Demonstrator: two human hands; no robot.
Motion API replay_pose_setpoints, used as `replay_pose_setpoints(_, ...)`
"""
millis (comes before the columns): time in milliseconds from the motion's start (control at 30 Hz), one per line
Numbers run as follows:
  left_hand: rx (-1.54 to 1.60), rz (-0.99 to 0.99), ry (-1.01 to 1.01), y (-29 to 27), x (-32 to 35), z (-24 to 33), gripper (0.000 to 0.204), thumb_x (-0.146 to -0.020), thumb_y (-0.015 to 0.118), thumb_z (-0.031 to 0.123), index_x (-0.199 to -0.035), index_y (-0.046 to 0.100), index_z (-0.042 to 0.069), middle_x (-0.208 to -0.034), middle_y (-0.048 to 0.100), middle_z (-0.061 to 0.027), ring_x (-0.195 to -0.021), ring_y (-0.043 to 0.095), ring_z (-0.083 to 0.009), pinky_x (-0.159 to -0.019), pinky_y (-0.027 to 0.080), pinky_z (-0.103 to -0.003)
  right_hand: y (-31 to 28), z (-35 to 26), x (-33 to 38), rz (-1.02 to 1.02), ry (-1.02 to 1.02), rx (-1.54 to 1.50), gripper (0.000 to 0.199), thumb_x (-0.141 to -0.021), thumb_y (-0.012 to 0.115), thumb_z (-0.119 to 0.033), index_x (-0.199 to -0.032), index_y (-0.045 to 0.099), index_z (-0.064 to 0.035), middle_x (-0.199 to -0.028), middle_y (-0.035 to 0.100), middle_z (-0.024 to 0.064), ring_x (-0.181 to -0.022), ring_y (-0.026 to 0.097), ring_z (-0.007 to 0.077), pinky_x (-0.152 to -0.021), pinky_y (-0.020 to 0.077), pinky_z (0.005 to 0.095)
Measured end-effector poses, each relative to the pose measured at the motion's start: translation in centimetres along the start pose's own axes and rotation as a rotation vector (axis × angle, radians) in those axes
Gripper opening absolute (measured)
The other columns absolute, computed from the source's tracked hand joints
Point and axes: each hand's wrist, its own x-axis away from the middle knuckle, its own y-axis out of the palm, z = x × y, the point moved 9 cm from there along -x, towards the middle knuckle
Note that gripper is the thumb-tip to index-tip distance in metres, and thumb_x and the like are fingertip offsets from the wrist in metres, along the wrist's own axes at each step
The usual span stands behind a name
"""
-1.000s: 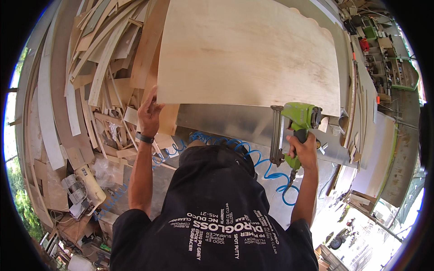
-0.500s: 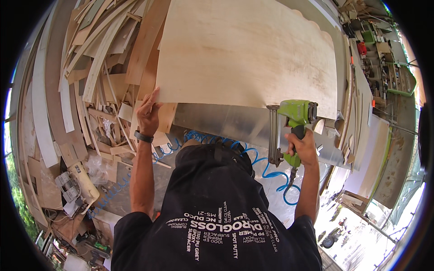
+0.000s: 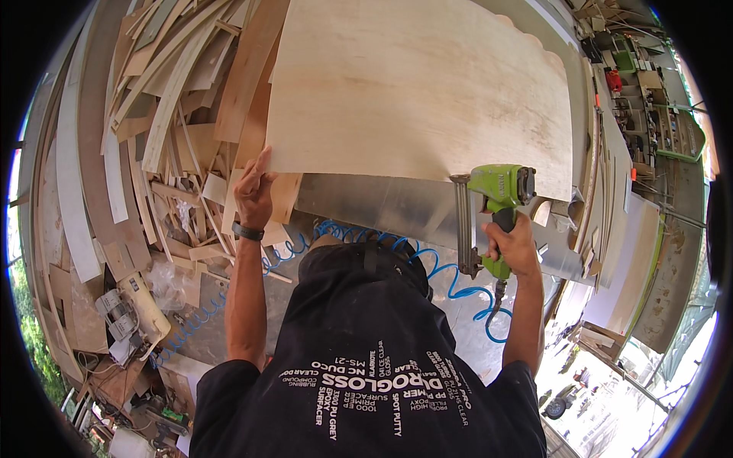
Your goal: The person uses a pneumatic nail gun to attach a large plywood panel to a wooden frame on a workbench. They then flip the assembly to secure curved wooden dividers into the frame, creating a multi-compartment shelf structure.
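A large pale plywood panel (image 3: 412, 91) with a scalloped far right edge lies in front of me over a metal-grey surface. At its near left corner is my left hand (image 3: 254, 195), fingers closed on the edge, with a dark band on the wrist. My right hand (image 3: 513, 244) is wrapped round the handle of a green pneumatic nail gun (image 3: 500, 182). The gun's nose is at the panel's near edge, right of the middle; whether it touches the wood I cannot tell. From the handle's lower end runs a coiled blue air hose (image 3: 450, 284).
Offcuts and long wood strips (image 3: 172, 99) are heaped on the left. Near them stands a cream-coloured machine with a motor (image 3: 145, 305). The blue hose loops across the floor round my body. Shelves with tools (image 3: 649, 99) and leaning boards (image 3: 634, 259) line the right side.
The view has shifted slightly. Both hands keep their holds, and the nail gun stays at nearly the same spot on the panel's near edge.
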Motion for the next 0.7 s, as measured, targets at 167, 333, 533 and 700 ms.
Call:
replay_pose_setpoints(167, 0.018, 0.005, 0.015, -0.09, -0.04, 0.21, 0.056, -0.089, 0.067, -0.014, -0.141, 0.066, 0.006, -0.110, 0.073, -0.0054, -0.093, 0.061, -0.0100, -0.085, 0.049, -0.023, 0.16, -0.30, 0.01, -0.007, -0.010, -0.009, 0.020, -0.092, 0.069, -0.004, -0.106, 0.064, 0.0088, -0.058, 0.057, 0.0034, -0.043, 0.053, 0.0101, -0.044, 0.0467, 0.0288)
replay_pose_setpoints(333, -0.007, -0.014, 0.005, -0.08, -0.26, 0.41, 0.055, -0.088, 0.067, -0.014, -0.139, 0.067, 0.005, -0.112, 0.073, -0.0068, -0.095, 0.062, -0.0105, -0.087, 0.049, -0.024, 0.27, -0.24, 0.08, -0.025, -0.013, -0.030, 0.018, -0.092, 0.067, -0.002, -0.106, 0.064, 0.0090, -0.058, 0.057, 0.0026, -0.042, 0.052, 0.0097, -0.044, 0.0455, 0.0279)
replay_pose_setpoints(533, -0.005, -0.034, -0.008, -0.09, -0.37, 0.55, 0.055, -0.088, 0.067, -0.014, -0.139, 0.067, 0.005, -0.114, 0.073, -0.0077, -0.096, 0.062, -0.0110, -0.087, 0.049, -0.024, 0.23, -0.52, 0.13, -0.002, -0.019, -0.008, 0.017, -0.091, 0.068, -0.002, -0.103, 0.064, 0.0091, -0.058, 0.057, 0.0028, -0.043, 0.053, 0.0096, -0.044, 0.0457, 0.0280)
replay_pose_setpoints(700, -0.013, -0.024, 0.016, -0.04, -0.30, 0.39, 0.055, -0.087, 0.068, -0.013, -0.139, 0.067, 0.006, -0.105, 0.071, -0.0057, -0.087, 0.057, -0.0103, -0.081, 0.048, -0.023, 0.10, -0.71, 0.34, 0.017, -0.020, 0.006, 0.017, -0.090, 0.068, -0.001, -0.101, 0.064, 0.0099, -0.059, 0.057, 0.0042, -0.042, 0.053, 0.0105, -0.044, 0.0461, 0.0283)
